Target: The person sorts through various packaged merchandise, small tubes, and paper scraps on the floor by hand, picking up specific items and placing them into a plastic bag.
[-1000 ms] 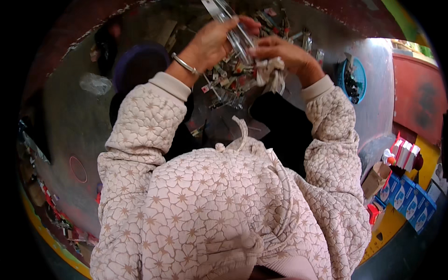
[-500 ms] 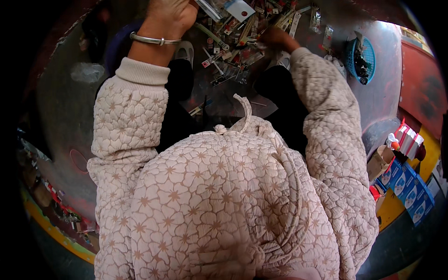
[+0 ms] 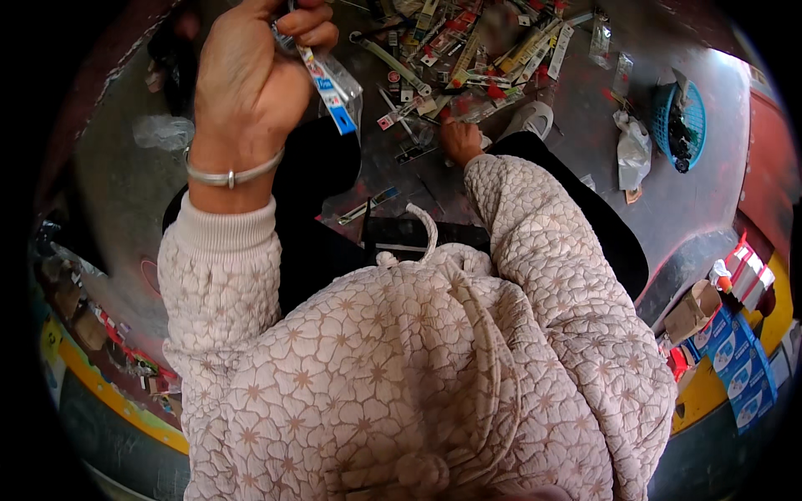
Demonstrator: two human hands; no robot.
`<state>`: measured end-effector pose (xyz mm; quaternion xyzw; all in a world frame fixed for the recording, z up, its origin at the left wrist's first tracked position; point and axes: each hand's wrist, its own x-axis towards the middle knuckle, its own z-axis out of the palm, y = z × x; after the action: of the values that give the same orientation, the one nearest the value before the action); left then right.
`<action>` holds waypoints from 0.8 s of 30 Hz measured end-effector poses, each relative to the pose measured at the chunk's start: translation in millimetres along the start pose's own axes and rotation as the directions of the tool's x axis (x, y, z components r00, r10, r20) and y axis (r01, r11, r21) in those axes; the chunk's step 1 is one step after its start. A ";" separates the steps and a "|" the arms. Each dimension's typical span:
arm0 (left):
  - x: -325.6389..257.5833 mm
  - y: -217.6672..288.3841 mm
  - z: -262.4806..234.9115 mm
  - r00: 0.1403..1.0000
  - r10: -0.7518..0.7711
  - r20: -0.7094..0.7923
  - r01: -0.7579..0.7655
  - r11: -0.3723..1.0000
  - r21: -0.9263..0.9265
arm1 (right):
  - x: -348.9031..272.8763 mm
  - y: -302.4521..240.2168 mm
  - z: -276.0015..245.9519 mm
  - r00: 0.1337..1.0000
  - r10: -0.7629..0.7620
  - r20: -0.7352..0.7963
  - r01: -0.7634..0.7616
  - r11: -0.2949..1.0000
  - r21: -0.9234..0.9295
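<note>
My left hand [image 3: 259, 79], with a silver bangle at the wrist, is raised at the upper left. Its fingers are closed round slim clear plastic packets [image 3: 332, 93] with a white, blue and red card strip, hanging down beside the palm. Lower down, my right hand [image 3: 461, 140] reaches to the near edge of a pile of slim packets [image 3: 468, 50] on the floor. Its fingers are bent and pressed together, and what they hold is hidden. Loose clear wrapping [image 3: 484, 107] lies just beyond that hand.
To the right stand a blue basket [image 3: 667, 125] with dark items and a white plastic bag [image 3: 632, 150]. Further right are a brown carton [image 3: 693, 309] and blue printed card [image 3: 739, 367]. A crumpled clear bag [image 3: 163, 132] lies left. My shoe [image 3: 535, 121] flanks the pile.
My left hand has come back toward me and left, bringing the packets into fuller view. My right hand has moved nearer and left, to the pile's near edge.
</note>
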<state>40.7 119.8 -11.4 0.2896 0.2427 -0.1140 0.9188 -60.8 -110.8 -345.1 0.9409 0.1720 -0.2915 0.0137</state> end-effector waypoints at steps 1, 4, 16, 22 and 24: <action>-2.1 -2.5 1.8 1.000 0.003 -0.007 -0.003 1.000 0.000 | 6.4 4.8 13.9 0.997 -0.059 -0.053 0.053 0.992 -0.114; -6.9 -3.6 4.1 0.997 -0.053 -0.057 0.051 0.998 -0.028 | 11.5 -1.2 -1.9 0.995 -0.103 -0.007 0.102 0.987 -0.122; -6.0 -10.0 4.6 0.999 -0.035 -0.024 0.036 0.998 0.043 | 78.7 97.7 -124.2 0.935 0.119 -0.334 -0.154 0.985 -0.080; -5.6 -6.8 1.3 0.995 -0.099 0.015 0.098 0.993 0.065 | 67.4 102.6 -157.2 0.904 0.031 -0.426 -0.121 0.975 -0.185; -6.4 -8.2 2.9 0.994 -0.097 0.042 0.093 0.991 0.092 | 75.9 82.6 -125.8 0.932 -0.189 -0.311 0.121 0.967 -0.226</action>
<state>33.5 112.0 -9.9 0.3163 0.2295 -0.1750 0.9037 93.5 -148.7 -288.8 0.9533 0.2747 -0.1112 0.0576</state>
